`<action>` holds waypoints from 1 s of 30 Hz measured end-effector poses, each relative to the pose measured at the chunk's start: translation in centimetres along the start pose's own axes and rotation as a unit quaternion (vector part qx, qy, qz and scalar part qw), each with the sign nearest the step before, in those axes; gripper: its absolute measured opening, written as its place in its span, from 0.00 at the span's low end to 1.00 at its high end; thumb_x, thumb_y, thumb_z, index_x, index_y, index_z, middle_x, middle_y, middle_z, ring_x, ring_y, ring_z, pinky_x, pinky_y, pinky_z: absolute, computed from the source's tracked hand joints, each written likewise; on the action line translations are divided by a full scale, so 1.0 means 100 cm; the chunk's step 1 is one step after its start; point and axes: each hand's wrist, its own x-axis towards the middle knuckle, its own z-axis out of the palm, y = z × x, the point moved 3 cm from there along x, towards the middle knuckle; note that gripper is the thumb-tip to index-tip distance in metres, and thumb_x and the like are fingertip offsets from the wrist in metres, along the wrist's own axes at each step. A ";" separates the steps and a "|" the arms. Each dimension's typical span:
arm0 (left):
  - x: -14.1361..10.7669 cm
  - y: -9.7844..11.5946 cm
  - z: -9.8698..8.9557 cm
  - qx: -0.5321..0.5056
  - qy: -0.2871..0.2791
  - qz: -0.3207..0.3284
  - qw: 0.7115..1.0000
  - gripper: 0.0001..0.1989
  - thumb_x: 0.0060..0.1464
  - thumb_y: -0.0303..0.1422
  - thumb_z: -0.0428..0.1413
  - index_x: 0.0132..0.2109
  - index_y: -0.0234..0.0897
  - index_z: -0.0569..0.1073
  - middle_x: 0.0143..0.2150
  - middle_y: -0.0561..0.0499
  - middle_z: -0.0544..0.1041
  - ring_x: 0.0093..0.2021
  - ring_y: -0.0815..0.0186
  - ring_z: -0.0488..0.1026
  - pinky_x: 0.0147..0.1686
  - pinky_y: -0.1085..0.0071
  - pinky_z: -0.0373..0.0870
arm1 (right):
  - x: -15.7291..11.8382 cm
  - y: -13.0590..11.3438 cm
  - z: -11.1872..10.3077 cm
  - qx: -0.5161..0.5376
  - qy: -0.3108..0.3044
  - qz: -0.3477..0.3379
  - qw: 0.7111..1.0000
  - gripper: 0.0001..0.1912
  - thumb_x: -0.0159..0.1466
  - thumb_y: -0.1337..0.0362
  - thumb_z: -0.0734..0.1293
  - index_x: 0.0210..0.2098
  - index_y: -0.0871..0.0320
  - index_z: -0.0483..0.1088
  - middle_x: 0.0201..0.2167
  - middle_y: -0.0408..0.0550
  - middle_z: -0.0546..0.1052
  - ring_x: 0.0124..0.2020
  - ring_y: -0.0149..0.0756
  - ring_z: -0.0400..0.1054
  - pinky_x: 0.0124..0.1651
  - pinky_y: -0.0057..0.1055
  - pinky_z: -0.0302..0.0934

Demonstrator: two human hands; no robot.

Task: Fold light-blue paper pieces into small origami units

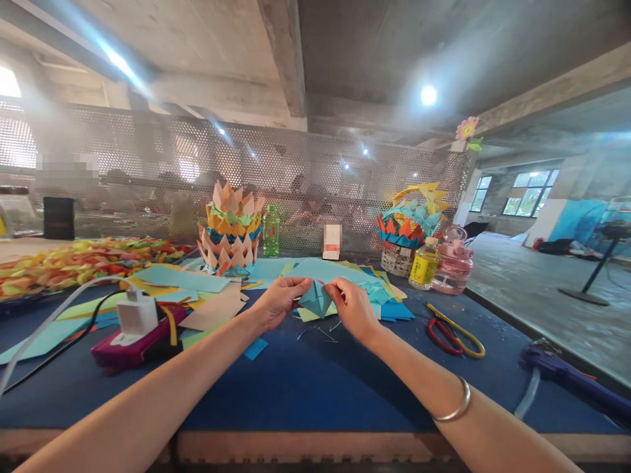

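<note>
A small light-blue folded paper piece (315,299) is held up between both hands above the table. My left hand (282,301) pinches its left edge with thumb and fingers. From the other side, my right hand (352,309) grips the right edge, fingers curled; a silver bangle is on that wrist. Behind the hands lies a pile of light-blue paper sheets (330,268), with yellow and darker blue pieces under it. Thin paper strips (320,334) lie on the table just below the folded piece.
Folded-paper baskets stand at back left (229,243) and back right (401,230). Scissors (456,335) and a glue gun (566,378) lie on the right. A yellow-labelled bottle (422,266) stands beside a pink bottle (452,266). A purple power strip (133,345) with a cable sits left.
</note>
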 end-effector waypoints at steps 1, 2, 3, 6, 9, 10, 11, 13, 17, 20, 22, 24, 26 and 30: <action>0.000 0.000 0.000 0.005 0.003 0.002 1.000 0.18 0.42 0.42 0.62 0.37 0.33 0.78 0.28 0.48 0.77 0.28 0.69 0.70 0.33 0.73 0.66 | 0.000 0.000 0.000 0.000 -0.001 -0.001 1.000 0.15 0.65 0.58 0.55 0.27 0.58 0.65 0.23 0.43 0.69 0.25 0.30 0.60 0.29 0.25 0.51; 0.000 0.000 0.000 0.009 0.007 0.003 1.000 0.18 0.41 0.42 0.62 0.36 0.32 0.78 0.28 0.47 0.77 0.28 0.69 0.70 0.33 0.73 0.66 | 0.000 -0.001 0.000 -0.001 -0.002 -0.001 1.000 0.15 0.65 0.58 0.55 0.27 0.58 0.65 0.24 0.44 0.69 0.25 0.31 0.60 0.29 0.25 0.51; 0.000 0.000 0.000 0.012 0.010 0.003 1.000 0.18 0.41 0.43 0.62 0.36 0.32 0.78 0.28 0.47 0.77 0.28 0.69 0.70 0.33 0.72 0.66 | 0.000 -0.002 -0.001 0.000 -0.002 -0.002 1.000 0.15 0.65 0.58 0.55 0.27 0.58 0.65 0.24 0.44 0.69 0.25 0.31 0.60 0.29 0.26 0.51; -0.001 0.002 0.001 0.012 0.014 0.006 1.000 0.19 0.39 0.43 0.63 0.35 0.32 0.78 0.27 0.48 0.77 0.27 0.69 0.70 0.33 0.73 0.65 | 0.000 -0.003 -0.001 -0.001 -0.002 -0.005 1.000 0.15 0.65 0.58 0.55 0.27 0.58 0.65 0.24 0.43 0.69 0.26 0.31 0.60 0.29 0.26 0.51; -0.002 0.004 0.002 0.010 0.016 0.007 1.000 0.20 0.37 0.43 0.64 0.34 0.32 0.79 0.26 0.48 0.77 0.27 0.70 0.70 0.32 0.73 0.65 | 0.000 -0.004 -0.002 -0.006 0.000 -0.007 1.000 0.15 0.65 0.58 0.55 0.27 0.58 0.65 0.24 0.43 0.69 0.26 0.31 0.60 0.29 0.26 0.51; -0.002 0.005 0.002 0.010 0.017 0.007 1.000 0.20 0.36 0.43 0.64 0.34 0.32 0.79 0.26 0.49 0.77 0.27 0.70 0.70 0.32 0.73 0.65 | 0.000 -0.004 -0.002 -0.007 0.002 -0.009 1.000 0.15 0.65 0.58 0.55 0.27 0.58 0.65 0.24 0.43 0.69 0.26 0.31 0.60 0.30 0.26 0.51; -0.001 0.005 0.002 0.010 0.017 0.008 1.000 0.19 0.36 0.43 0.64 0.34 0.32 0.79 0.25 0.49 0.77 0.27 0.70 0.69 0.32 0.74 0.65 | 0.000 -0.004 -0.002 -0.008 0.002 -0.011 1.000 0.15 0.65 0.58 0.55 0.27 0.58 0.65 0.24 0.43 0.69 0.26 0.31 0.60 0.30 0.26 0.51; -0.001 0.004 0.002 0.016 0.018 0.012 1.000 0.19 0.37 0.43 0.64 0.34 0.32 0.79 0.26 0.49 0.77 0.27 0.70 0.69 0.31 0.74 0.65 | 0.000 -0.003 -0.001 -0.008 0.003 -0.014 1.000 0.15 0.65 0.58 0.55 0.27 0.58 0.66 0.24 0.43 0.69 0.26 0.31 0.61 0.30 0.26 0.51; 0.000 0.002 0.001 0.032 0.011 0.020 0.999 0.18 0.40 0.43 0.62 0.35 0.33 0.79 0.26 0.49 0.77 0.27 0.69 0.70 0.30 0.74 0.65 | 0.000 -0.003 0.000 -0.006 0.002 -0.017 1.000 0.16 0.65 0.58 0.55 0.28 0.58 0.66 0.24 0.44 0.70 0.27 0.31 0.61 0.30 0.26 0.52; -0.001 0.002 0.001 0.039 0.002 0.024 0.999 0.18 0.41 0.43 0.62 0.35 0.34 0.79 0.26 0.49 0.77 0.28 0.69 0.70 0.31 0.74 0.65 | 0.000 -0.002 0.000 -0.009 0.001 -0.016 1.000 0.16 0.65 0.57 0.55 0.28 0.57 0.66 0.25 0.44 0.70 0.27 0.31 0.61 0.30 0.26 0.52; -0.001 0.003 0.001 0.046 -0.001 0.028 0.999 0.17 0.41 0.43 0.61 0.35 0.34 0.79 0.26 0.49 0.77 0.27 0.69 0.70 0.31 0.74 0.65 | -0.001 -0.002 0.000 -0.012 0.001 -0.017 1.000 0.15 0.65 0.57 0.55 0.28 0.57 0.65 0.25 0.44 0.70 0.27 0.31 0.61 0.30 0.26 0.52; -0.001 0.004 0.002 0.056 -0.002 0.035 0.998 0.17 0.42 0.43 0.60 0.35 0.34 0.79 0.25 0.50 0.77 0.26 0.69 0.70 0.31 0.74 0.65 | -0.001 -0.002 0.000 -0.011 -0.001 -0.017 1.000 0.15 0.65 0.57 0.55 0.28 0.57 0.65 0.25 0.44 0.70 0.27 0.31 0.61 0.30 0.26 0.52; -0.001 0.005 0.003 0.068 -0.003 0.042 0.997 0.17 0.43 0.43 0.60 0.35 0.33 0.78 0.25 0.50 0.76 0.26 0.69 0.69 0.30 0.73 0.65 | -0.001 -0.002 0.000 -0.011 -0.003 -0.018 1.000 0.16 0.66 0.57 0.55 0.28 0.57 0.65 0.25 0.44 0.70 0.27 0.31 0.61 0.30 0.26 0.52; -0.001 0.006 0.003 0.107 0.006 0.067 0.992 0.17 0.44 0.43 0.58 0.33 0.32 0.78 0.22 0.51 0.75 0.23 0.69 0.68 0.27 0.74 0.63 | -0.002 -0.004 0.000 -0.017 -0.008 -0.023 1.000 0.16 0.66 0.57 0.54 0.28 0.57 0.65 0.25 0.45 0.69 0.27 0.32 0.61 0.30 0.26 0.53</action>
